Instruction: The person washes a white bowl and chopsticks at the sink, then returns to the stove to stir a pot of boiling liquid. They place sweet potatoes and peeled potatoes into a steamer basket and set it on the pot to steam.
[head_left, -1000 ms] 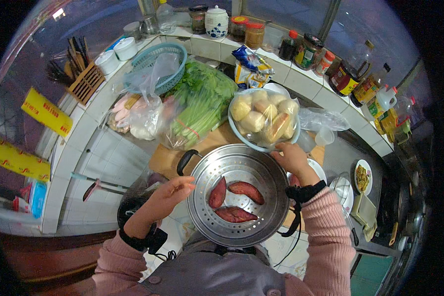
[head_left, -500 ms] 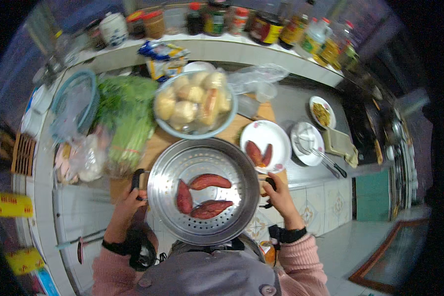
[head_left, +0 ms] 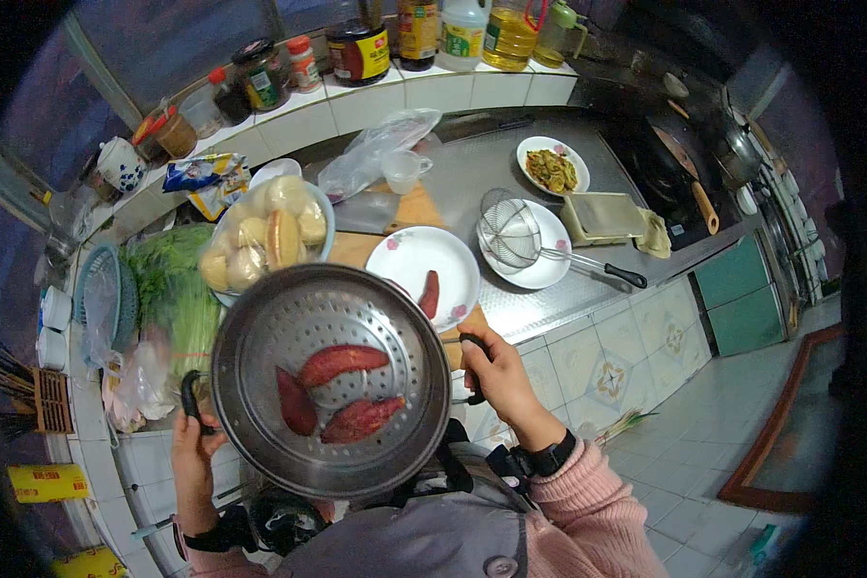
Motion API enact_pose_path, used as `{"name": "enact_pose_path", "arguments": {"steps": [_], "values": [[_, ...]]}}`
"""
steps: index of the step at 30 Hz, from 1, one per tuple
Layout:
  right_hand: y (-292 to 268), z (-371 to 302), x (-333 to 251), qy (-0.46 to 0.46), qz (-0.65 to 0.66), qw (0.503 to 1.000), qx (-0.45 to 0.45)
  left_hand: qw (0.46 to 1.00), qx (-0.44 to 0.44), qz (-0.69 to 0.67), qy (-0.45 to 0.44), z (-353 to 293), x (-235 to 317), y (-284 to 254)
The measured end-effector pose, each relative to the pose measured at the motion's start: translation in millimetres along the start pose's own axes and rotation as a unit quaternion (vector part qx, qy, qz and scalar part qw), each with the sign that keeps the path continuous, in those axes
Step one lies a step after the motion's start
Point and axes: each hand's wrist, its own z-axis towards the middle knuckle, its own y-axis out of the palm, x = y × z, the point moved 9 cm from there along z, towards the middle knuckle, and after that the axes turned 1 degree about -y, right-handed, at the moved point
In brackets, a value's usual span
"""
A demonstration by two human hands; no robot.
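Note:
Between my hands is a round metal steamer pot (head_left: 246,318) with a perforated bottom and black side handles, held off the counter in front of my body. Three red-skinned sweet potatoes (head_left: 345,364) lie inside it. My left hand (head_left: 195,448) is closed on the left handle, my right hand (head_left: 496,371) on the right one. Just beyond the pot, a white floral plate (head_left: 405,252) carries a piece of sweet potato (head_left: 431,294); the pot's rim overlaps the plate's near edge in view and may hide more.
At the back left are a bowl of bagged buns (head_left: 270,231) and leafy greens (head_left: 178,279). A wire strainer (head_left: 511,233) rests on a plate to the right. Farther right are a dish of cooked food (head_left: 551,171) and a stove (head_left: 645,164). Bottles (head_left: 359,53) line the tiled ledge.
My view has swung rightward, so the counter's things appear farther left. The pot stays in both hands and now looks tilted, its left handle lower.

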Motion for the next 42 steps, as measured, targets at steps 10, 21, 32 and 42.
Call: {"name": "enact_pose_path", "arguments": {"steps": [10, 21, 32, 42], "values": [[-131, -28, -68, -0.087, 0.07, 0.991, 0.075, 0.998, -0.045, 0.028, 0.026, -7, 57, 135], [-365, -131, -4, -0.044, 0.05, 0.924, 0.377, 0.884, -0.417, 0.123, -0.173, -19, -78, 403], [-408, -98, 52, -0.03, 0.109, 0.906, 0.409, 0.889, -0.389, 0.212, -0.118, 28, -99, 478], [-408, -34, 39, -0.025, 0.136, 0.91, 0.391, 0.923, -0.334, 0.17, -0.083, 74, -78, 501]]}}
